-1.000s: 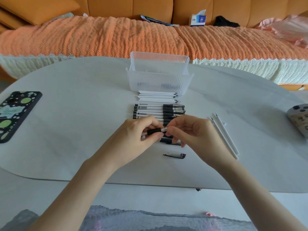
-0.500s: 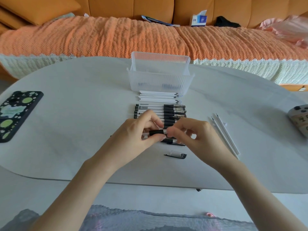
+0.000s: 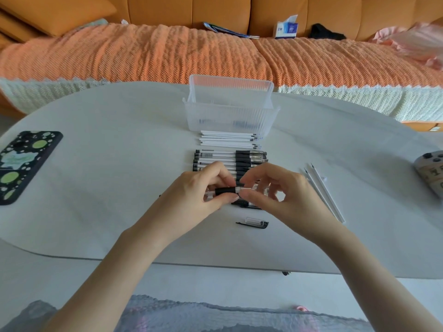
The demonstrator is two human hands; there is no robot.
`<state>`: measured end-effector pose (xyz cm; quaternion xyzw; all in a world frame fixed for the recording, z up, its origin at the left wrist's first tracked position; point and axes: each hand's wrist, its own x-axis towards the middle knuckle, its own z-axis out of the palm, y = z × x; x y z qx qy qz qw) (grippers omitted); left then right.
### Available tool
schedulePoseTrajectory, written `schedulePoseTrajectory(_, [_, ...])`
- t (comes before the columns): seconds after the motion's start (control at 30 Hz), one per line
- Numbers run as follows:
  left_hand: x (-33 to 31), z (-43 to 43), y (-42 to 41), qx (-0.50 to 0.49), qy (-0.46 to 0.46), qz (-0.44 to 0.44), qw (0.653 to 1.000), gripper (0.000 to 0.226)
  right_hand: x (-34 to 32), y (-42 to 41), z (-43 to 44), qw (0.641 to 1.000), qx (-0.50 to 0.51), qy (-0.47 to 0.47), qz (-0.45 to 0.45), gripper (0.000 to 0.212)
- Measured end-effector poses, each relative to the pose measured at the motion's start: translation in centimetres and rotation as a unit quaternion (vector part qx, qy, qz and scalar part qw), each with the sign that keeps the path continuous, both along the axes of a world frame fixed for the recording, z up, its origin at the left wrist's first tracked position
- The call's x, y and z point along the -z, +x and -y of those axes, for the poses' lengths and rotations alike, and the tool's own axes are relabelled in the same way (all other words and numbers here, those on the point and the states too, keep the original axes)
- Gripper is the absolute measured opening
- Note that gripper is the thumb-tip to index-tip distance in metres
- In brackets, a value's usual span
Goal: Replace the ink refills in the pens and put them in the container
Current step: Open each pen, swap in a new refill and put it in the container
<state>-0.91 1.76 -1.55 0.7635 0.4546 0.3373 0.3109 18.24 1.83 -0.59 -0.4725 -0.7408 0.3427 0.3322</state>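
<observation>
Pen is held between both hands, over the middle of the surface. The left hand is curled tight round its black grip. The right hand pinches the clear tip end. I think the tip is being twisted, so hold the grip firm and turn only the tip, kept straight in line. A cap lies close on the near side. The row of pens lies just behind. Wide bare room lies to the left.
</observation>
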Motion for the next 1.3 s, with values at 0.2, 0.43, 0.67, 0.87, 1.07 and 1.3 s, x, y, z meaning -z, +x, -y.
schedulePoseTrajectory(0.2, [0.22,-0.03,-0.01,-0.003,0.003,0.000,1.000,0.020,0.51,-0.03,-0.09,0.998,0.030,0.023,0.052,0.033])
schedulePoseTrajectory(0.43, [0.00,0.03,0.05,0.005,0.002,0.003,1.000,0.028,0.61,-0.15,0.05,0.999,0.002,0.018,0.045,0.011])
schedulePoseTrajectory(0.67, [0.02,0.00,-0.02,0.005,-0.003,0.007,1.000,0.027,0.28,0.05,-0.07,0.999,0.001,0.028,0.028,0.015])
schedulePoseTrajectory(0.87, [0.18,-0.02,0.07,0.007,0.001,-0.002,1.000,0.026,0.73,0.01,-0.10,0.999,0.009,0.025,0.045,0.019])
schedulePoseTrajectory(1.07, [0.24,-0.07,0.01,0.011,-0.007,0.009,1.000,0.022,0.53,-0.03,-0.02,0.999,-0.014,0.035,0.036,0.004])
schedulePoseTrajectory(1.3, [0.25,0.01,0.14,-0.005,0.025,-0.006,1.000,0.026,0.57,-0.28,0.11,0.998,0.036,0.024,0.048,0.010])
